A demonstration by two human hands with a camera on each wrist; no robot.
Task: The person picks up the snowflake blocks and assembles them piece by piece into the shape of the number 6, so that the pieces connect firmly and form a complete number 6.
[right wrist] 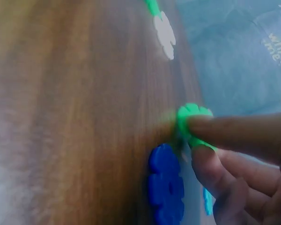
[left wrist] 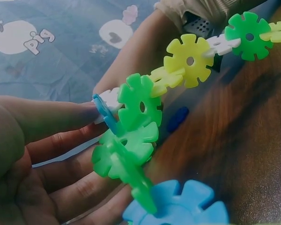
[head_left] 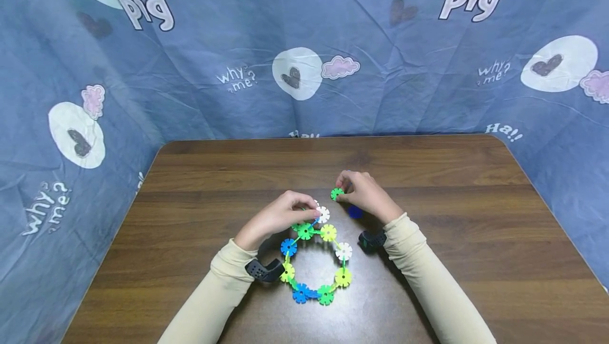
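My left hand (head_left: 279,214) pinches a small blue snowflake disc (left wrist: 106,114) and a white snowflake disc (head_left: 323,214) next to it, at the far side of a ring of interlocked discs. Green discs (head_left: 305,231) join them to that ring. Between thumb and fingertips, my right hand (head_left: 365,194) holds a loose green snowflake disc (head_left: 336,194), to the right of the ring's far end. Below the right hand lies a dark blue disc (right wrist: 166,185) by itself. The left fingers partly cover the pieces they grip.
The ring goes on toward me through yellow (head_left: 343,277), white (head_left: 343,251) and blue discs (head_left: 301,294). A wooden table (head_left: 190,201) bears it all. Behind hangs a blue printed cloth (head_left: 200,95). Black bands (head_left: 264,270) sit at both wrists.
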